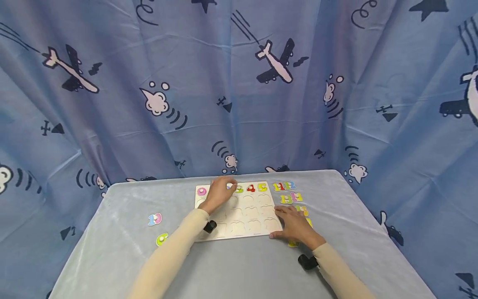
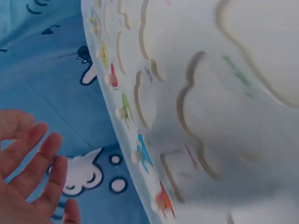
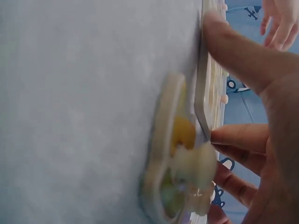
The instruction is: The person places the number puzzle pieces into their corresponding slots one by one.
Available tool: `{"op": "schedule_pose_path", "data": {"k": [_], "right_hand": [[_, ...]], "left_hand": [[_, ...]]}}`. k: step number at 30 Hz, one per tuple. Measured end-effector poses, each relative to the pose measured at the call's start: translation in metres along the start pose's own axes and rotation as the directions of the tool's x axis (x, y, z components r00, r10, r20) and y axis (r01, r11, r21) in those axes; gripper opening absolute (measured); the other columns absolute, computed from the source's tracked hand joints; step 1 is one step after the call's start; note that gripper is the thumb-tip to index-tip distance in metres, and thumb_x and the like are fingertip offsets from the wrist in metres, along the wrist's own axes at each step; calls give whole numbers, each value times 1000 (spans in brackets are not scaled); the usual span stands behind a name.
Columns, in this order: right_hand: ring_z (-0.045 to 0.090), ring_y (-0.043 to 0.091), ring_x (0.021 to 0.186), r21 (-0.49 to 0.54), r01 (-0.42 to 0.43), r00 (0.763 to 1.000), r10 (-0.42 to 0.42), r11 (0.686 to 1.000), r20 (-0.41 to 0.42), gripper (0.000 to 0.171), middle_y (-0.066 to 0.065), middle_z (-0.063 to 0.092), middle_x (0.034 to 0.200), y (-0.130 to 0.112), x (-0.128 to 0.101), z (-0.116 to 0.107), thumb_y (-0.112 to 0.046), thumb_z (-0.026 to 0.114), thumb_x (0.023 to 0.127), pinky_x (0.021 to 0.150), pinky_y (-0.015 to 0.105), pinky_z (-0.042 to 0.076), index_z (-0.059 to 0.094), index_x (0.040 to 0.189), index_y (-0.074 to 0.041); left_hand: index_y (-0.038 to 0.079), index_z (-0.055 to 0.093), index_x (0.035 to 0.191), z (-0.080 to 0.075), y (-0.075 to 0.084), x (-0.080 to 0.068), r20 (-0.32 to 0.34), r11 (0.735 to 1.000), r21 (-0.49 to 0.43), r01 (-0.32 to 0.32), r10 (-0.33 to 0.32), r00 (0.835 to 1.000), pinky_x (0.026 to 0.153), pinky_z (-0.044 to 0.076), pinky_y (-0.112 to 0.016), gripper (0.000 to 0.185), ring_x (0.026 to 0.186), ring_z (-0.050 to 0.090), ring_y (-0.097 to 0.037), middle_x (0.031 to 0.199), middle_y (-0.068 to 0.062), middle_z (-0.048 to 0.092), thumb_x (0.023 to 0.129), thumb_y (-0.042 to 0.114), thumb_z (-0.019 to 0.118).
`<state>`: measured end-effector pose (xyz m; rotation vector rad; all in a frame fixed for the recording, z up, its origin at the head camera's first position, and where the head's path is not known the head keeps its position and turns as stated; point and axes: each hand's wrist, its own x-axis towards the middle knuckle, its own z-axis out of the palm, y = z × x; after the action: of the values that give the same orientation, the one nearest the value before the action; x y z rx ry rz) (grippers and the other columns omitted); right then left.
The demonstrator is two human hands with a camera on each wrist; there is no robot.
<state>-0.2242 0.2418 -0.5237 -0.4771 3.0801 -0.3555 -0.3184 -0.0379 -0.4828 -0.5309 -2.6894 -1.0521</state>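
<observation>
A pale wooden number board (image 1: 248,214) lies on the table, with rows of shallow recesses. Along its far row sit a pink 0 (image 1: 202,191), a green 3 (image 1: 239,189), a red 4 (image 1: 251,188) and a yellow 5 (image 1: 262,187). My left hand (image 1: 219,194) hovers over that row, its loosely bent fingers holding nothing; in the left wrist view an orange piece (image 2: 163,200) and a blue 2 (image 2: 145,151) show there too. At the near right corner my right hand (image 1: 296,226) touches the board, its thumb and fingers spread along the edges.
Right of the board lie several knobbed number pieces, among them 11 (image 1: 279,186), 12 (image 1: 289,185) and 13 (image 1: 286,199); some are partly hidden by my right hand. To the left are a 10 (image 1: 154,219) and a green piece (image 1: 162,239). A blue curtain (image 1: 201,104) hangs behind.
</observation>
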Motion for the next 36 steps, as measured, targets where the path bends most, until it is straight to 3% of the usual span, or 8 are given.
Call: {"op": "schedule_pose_path", "data": {"k": [14,19,26,31,36], "right_hand": [[49,35,127,-61,-8,1000,7,998,-18,93,9,55,142,-4,8,-7,-65,80,66,93,54,41,59,135,-6],[50,35,126,-74,-1,1000,2,997,10,93,9,55,141,-5,2,-2,-66,79,66,92,55,41,59,135,-6],[50,35,125,-70,1,1000,-3,998,-24,91,9,55,141,-3,-1,0,-64,79,67,91,53,41,60,135,-6],[48,37,126,-42,-20,1000,20,999,-1,94,10,54,142,-4,-1,-1,-64,80,66,94,56,40,58,135,-5],[48,37,127,-36,-31,1000,31,999,-2,93,10,54,141,-6,0,0,-62,81,65,96,56,39,59,135,-4]], "left_hand": [[10,76,102,-66,-28,-53,-106,999,-36,24,-28,994,101,39,-51,17,113,63,-30,110,-6,74,92,17,65],[9,73,108,-88,-45,-86,-83,994,-58,93,-97,992,102,42,-49,20,117,61,-30,114,-8,71,94,18,63],[10,71,113,-123,-65,-133,-88,982,-65,177,-182,979,91,47,-48,21,109,63,-28,116,-9,70,95,15,63],[12,72,113,-133,-83,-162,-57,963,-33,269,-271,961,87,48,-41,21,104,64,-24,113,-6,70,93,16,65],[10,73,106,-134,-96,-183,-24,950,-21,312,-313,949,78,49,-30,16,89,62,-14,98,-2,71,91,12,68]]}}
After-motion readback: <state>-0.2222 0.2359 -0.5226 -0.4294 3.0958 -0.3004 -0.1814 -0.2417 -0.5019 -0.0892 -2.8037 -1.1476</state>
